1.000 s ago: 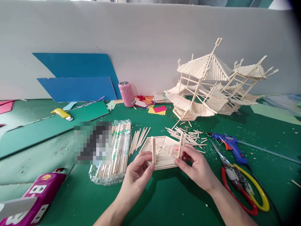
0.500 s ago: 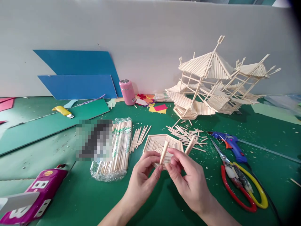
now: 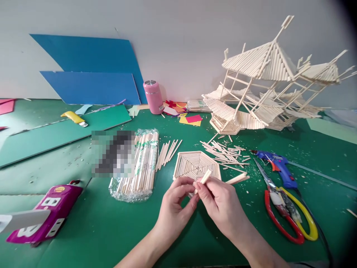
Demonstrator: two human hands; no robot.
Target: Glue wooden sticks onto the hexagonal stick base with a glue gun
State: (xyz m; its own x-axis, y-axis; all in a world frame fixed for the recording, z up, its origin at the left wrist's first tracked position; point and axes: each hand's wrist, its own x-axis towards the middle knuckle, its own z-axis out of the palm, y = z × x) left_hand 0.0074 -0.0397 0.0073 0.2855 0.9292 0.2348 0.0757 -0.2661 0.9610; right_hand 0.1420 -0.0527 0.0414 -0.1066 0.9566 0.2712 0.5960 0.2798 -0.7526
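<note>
My left hand (image 3: pixel 178 201) and my right hand (image 3: pixel 223 199) meet at the fingertips, pinching a short piece of pale wooden sticks (image 3: pixel 206 176) laid side by side. Its lower part is covered by my fingers. A second stick piece (image 3: pixel 238 179) juts out to the right from behind my right hand; how it is held is hidden. Just beyond the fingers lies a flat polygonal panel of sticks (image 3: pixel 185 163) in nested rings, its near edge partly hidden. Loose cut sticks (image 3: pixel 223 153) are scattered behind it, and longer loose sticks (image 3: pixel 167 153) lie to its left.
A stick-built pavilion model (image 3: pixel 259 93) stands at back right. A blue glue gun (image 3: pixel 275 165) and red-and-yellow-handled scissors (image 3: pixel 284 208) lie at right. Bagged sticks (image 3: pixel 145 167), a purple power strip (image 3: pixel 47 212) and a yellow cutter (image 3: pixel 74 118) are left; a pink flask (image 3: pixel 153 97) stands behind.
The held stick piece has tipped over to the right, and my right fingers cover more of it. The second piece now lies flatter. The camera view has tilted slightly down.
</note>
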